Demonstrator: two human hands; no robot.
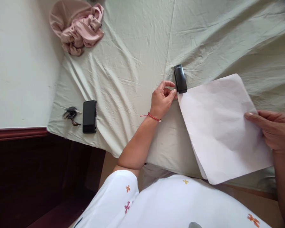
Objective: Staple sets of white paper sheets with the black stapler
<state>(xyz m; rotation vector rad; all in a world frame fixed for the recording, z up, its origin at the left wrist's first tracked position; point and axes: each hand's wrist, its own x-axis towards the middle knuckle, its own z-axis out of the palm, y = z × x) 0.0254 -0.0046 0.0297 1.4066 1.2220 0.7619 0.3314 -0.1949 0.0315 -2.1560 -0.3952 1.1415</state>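
Observation:
My right hand (275,128) grips the right side of some white paper sheets (224,129), thumb on top. A second edge shows along the left side, so there is more than one layer. Curled at the upper left corner of the paper is my left hand (163,98), its thumb tip and bent fingers closed at that corner. A small black stapler (180,79) lies just beyond, its near end at the paper's corner and close to my left fingertips. Whether those fingers also touch the stapler is hard to see.
A black phone (89,116) lies at the left beside a bunch of keys (71,113). Crumpled pink cloth (81,30) rests at the upper left. The pale green sheet (132,63) is wrinkled, with its near edge in front of my body. A white wall (18,63) borders the left.

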